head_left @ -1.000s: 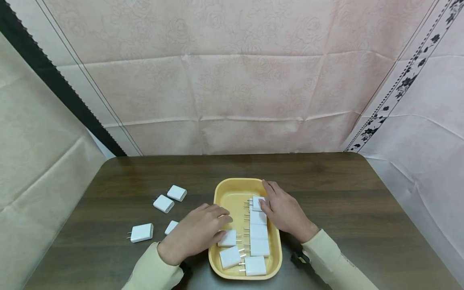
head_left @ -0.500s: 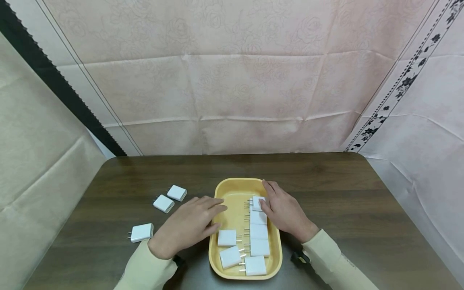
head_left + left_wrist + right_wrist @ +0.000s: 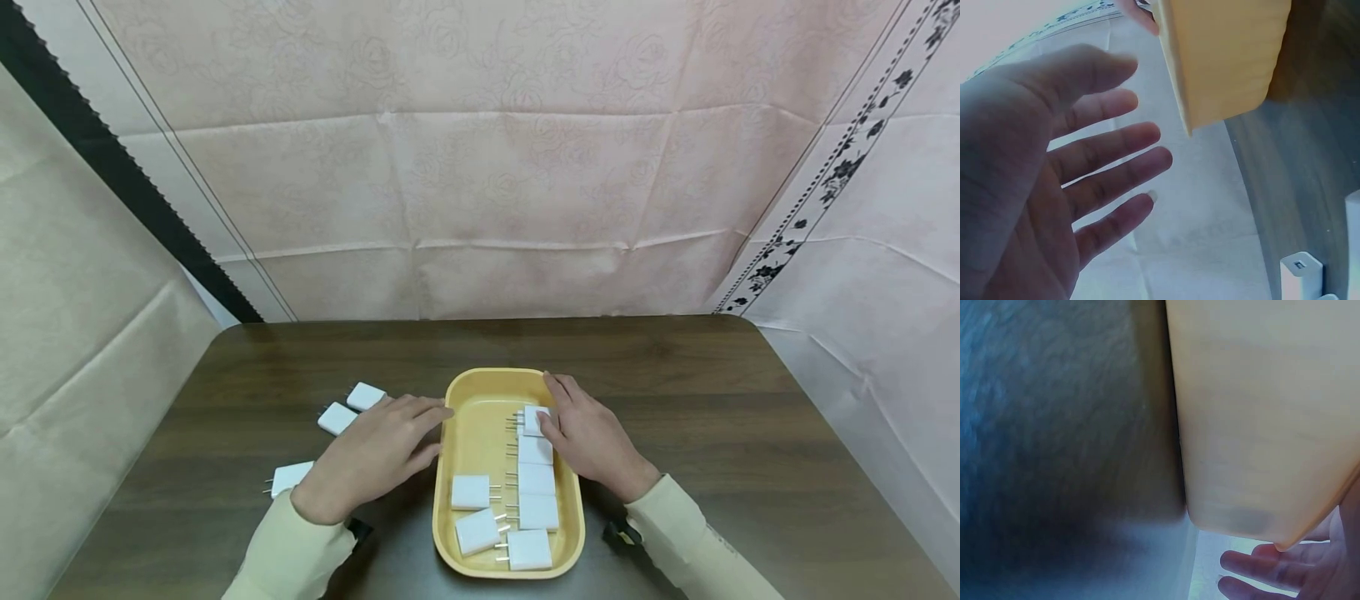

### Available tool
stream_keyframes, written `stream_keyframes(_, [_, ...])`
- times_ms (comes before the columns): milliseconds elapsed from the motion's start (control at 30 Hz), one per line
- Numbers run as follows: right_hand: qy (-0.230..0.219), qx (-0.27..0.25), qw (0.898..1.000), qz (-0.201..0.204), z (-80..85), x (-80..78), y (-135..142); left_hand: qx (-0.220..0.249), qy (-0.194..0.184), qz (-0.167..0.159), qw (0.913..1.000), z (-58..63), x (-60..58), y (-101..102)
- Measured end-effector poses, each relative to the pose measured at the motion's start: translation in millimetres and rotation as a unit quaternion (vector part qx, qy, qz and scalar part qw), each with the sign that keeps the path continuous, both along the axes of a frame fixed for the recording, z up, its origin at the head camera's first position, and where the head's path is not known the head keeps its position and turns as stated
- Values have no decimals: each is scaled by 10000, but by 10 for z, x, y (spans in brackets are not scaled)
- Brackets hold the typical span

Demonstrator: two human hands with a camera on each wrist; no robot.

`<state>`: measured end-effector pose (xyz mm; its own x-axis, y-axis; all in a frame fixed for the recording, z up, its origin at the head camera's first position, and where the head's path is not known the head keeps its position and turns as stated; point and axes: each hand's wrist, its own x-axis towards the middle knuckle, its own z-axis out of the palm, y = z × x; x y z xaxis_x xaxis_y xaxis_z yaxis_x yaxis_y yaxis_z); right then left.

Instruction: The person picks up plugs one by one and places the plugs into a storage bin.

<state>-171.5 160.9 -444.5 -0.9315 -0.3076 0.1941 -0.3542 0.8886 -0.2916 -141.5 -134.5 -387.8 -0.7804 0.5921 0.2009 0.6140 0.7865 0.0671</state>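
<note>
My left hand [image 3: 371, 454] hovers by the left rim of a yellow tray [image 3: 474, 387], fingers loosely extended. In the left wrist view the spread fingers [image 3: 1113, 181] hold nothing. On the tray's right rim rests my right hand [image 3: 596, 440], its thumb inside against a white charger plug [image 3: 532, 421] at the far end of a row. The right wrist view shows straight fingers [image 3: 1272, 565] beyond the tray's outer wall. Other plugs lie in the row below, prongs pointing left. Opposite them lie two plugs, one a small charger block [image 3: 470, 492], prongs pointing right.
Left of the tray, white charger plugs lie on the dark wooden table [image 3: 637, 358]: one at the back [image 3: 365, 396], one beside it [image 3: 337, 417] and one nearer me [image 3: 291, 477], partly behind my left hand. Pale patterned cloth [image 3: 480, 183] hangs beyond the table.
My left hand has left the charger block at the tray's lower left and moved left and back, out over the rim. The right hand and the tray have stayed put.
</note>
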Motion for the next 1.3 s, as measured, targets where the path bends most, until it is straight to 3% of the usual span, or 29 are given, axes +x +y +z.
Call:
stream_keyframes(200, [32,17,10000,34,8,1,5,-127,154,258,9995,-30,-62,-38])
stream_keyframes(733, [-30,11,10000,-9,19,-5,0,-377,-213,744,9963,-262,-252,-155])
stream_keyframes(1100, [-96,-5,10000,-4,17,0,1,-499,-635,1088,9908,-308,-278,-167])
stream_keyframes(1300, [-72,0,10000,11,8,4,5,-503,-568,1145,9905,-329,-289,-208])
